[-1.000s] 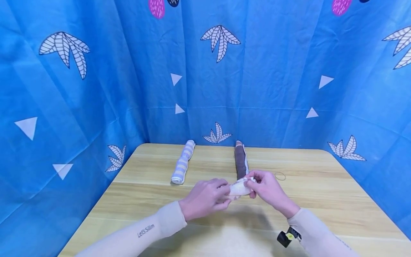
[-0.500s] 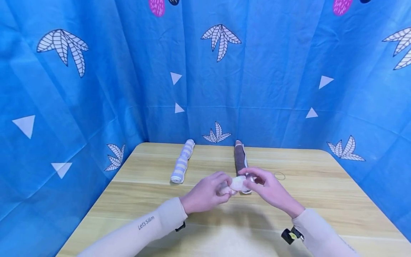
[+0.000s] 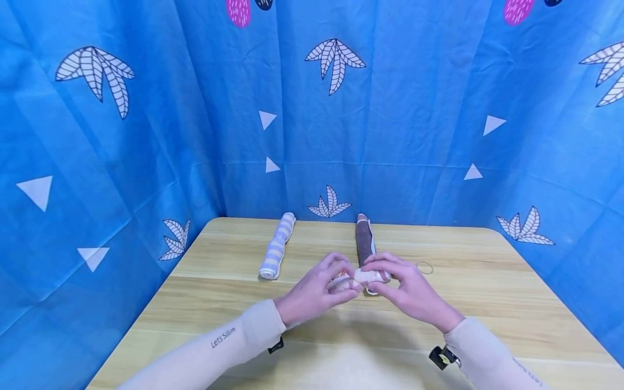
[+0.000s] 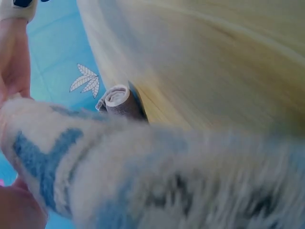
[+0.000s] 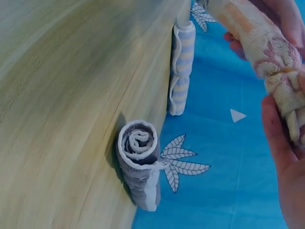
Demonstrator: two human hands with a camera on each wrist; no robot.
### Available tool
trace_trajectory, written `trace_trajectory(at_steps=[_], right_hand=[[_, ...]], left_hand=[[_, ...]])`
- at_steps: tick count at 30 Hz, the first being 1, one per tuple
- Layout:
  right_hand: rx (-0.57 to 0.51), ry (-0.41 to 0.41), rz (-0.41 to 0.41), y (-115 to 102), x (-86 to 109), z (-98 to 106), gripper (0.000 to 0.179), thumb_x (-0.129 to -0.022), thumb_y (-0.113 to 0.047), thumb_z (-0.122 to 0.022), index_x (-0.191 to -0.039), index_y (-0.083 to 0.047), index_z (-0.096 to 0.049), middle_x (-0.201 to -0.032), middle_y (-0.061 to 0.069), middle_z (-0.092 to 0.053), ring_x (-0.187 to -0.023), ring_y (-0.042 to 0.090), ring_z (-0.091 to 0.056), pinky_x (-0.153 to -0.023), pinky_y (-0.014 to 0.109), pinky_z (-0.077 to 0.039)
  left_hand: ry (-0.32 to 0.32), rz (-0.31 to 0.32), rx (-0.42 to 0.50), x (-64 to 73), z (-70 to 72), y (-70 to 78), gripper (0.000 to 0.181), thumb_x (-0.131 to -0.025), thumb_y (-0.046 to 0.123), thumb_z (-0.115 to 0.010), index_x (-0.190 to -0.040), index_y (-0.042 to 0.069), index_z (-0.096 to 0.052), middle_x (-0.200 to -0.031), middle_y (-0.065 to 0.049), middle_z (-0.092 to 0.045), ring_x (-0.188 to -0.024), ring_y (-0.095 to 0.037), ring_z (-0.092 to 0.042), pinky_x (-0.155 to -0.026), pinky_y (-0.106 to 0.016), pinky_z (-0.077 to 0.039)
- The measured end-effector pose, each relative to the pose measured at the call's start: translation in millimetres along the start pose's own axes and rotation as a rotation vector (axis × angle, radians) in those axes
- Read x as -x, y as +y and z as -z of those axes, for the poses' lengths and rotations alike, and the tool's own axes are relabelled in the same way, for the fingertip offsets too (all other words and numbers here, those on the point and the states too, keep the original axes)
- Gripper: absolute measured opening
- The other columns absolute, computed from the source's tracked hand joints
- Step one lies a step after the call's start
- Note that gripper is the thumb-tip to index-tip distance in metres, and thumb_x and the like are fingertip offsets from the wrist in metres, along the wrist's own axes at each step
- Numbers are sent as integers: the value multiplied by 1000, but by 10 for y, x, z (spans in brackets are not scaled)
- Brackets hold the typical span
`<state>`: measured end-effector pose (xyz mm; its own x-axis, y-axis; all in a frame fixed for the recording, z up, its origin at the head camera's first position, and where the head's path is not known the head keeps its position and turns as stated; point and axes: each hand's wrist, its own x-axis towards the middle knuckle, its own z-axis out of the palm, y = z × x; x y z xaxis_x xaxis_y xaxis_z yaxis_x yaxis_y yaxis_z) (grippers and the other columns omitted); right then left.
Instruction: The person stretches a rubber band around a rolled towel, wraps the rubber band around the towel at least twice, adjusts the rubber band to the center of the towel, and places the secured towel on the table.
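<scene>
Head view: your left hand [image 3: 312, 290] and right hand [image 3: 411, 290] pinch pale roll [image 5: 259, 43] between curled fingers and thumbs, over wood table [image 3: 214, 303], by near end of brown roll [image 3: 363, 244]. Step in hand looks like banding roll: right wrist view shows thin band [image 5: 280, 72] round it. Next move likely calls for you seating band snugly. Striped roll [image 3: 278, 246] far left, loop [image 3: 431, 267] right; blue curtain [image 3: 409, 97] behind and both sides.

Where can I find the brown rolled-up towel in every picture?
Head: the brown towel is a little right of and below the middle.
Left wrist: the brown towel is left of the middle, partly behind the held towel.
Right wrist: the brown towel is below the middle, slightly left.
Match them by the blue curtain, which shows in all three views.
</scene>
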<state>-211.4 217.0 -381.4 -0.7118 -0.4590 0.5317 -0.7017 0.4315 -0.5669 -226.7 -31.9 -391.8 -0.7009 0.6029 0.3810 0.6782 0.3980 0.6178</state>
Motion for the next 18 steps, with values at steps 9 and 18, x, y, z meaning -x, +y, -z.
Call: trace_trajectory(at_steps=[9,18], right_hand=[[44,88,-13,-11,-10,-51,28,-89,-9,-75,-114,-22,-73,-117,-5,-66,-87,9,-56,-72,25,-48],[83,110,-89,-13,-4,-133,29,-83,-2,-78,-105,-19,-75,-110,-8,-68,-85,8,-60,-69,24,-52]], left_hand=[[96,-208,-275,-5,-53,8,23,-100,30,-63,-123,30,-62,-127,-2,-47,-66,0,-55,-57,-13,-44],[74,-292,-396,-42,-79,-31,14,-101,18,-60,-113,24,-62,-112,1,-42,-57,1,-44,-47,-6,-33]])
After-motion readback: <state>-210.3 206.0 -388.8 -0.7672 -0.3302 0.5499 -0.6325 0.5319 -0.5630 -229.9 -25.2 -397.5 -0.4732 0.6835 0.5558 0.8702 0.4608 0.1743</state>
